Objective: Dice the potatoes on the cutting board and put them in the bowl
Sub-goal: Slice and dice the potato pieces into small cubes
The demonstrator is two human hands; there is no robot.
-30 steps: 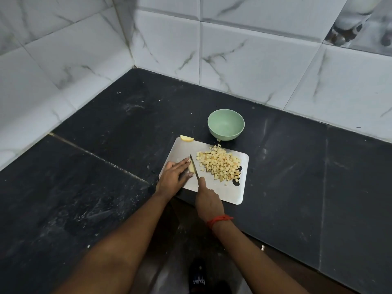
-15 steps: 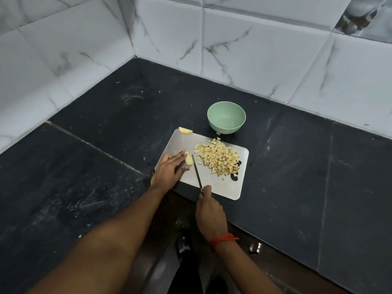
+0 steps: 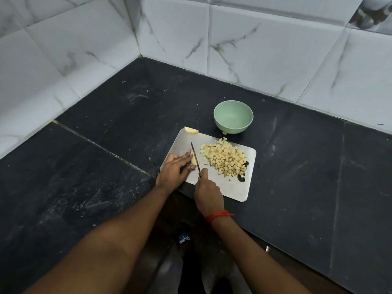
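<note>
Bare forearms (image 3: 127, 230), red thread (image 3: 218, 215) round right wrist

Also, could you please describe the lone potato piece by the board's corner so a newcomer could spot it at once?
On the black counter lies a pale cutting board, with a green bowl behind it. At the board's far left corner sits the potato wedge: one pale yellow undiced slice, apart from the pile of small cubes and the piece under the left hand.

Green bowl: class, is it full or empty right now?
Empty: the green bowl shows a bare inside, and the diced potato lies heaped on the cutting board.
</note>
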